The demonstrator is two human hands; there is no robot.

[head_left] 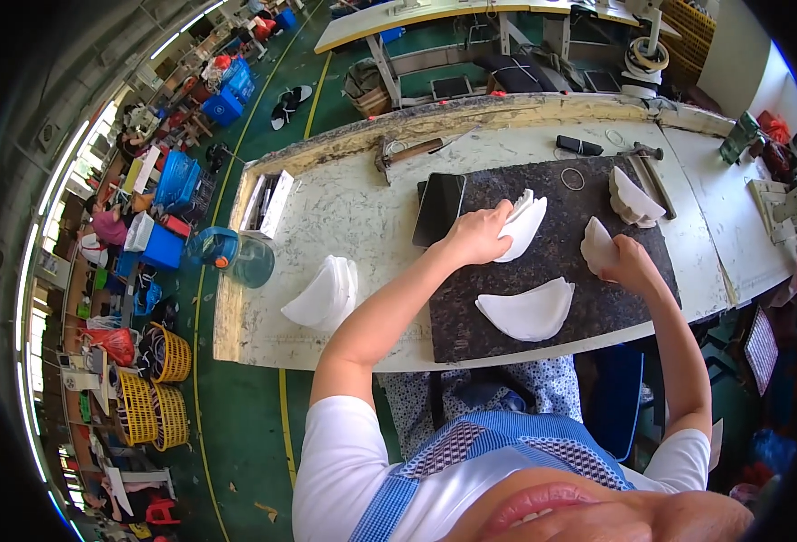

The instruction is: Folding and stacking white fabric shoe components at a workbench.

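Bent over a stack of thin white curved pieces, my left hand grips its left edge between thumb and fingers. My right hand pinches another white curved piece at its lower end; that piece stands tilted. Between me and both hands lies a white crescent-shaped piece on the dark mat. A further white stack with a scalloped edge rests on the mat's far right. Left of my left forearm, one more white stack sits on the pale tabletop.
A black phone lies by my left hand. One hammer is at the far side, another hammer at the right. A white box of tools and a large clear bottle stand left. A raised wooden rim edges the table.
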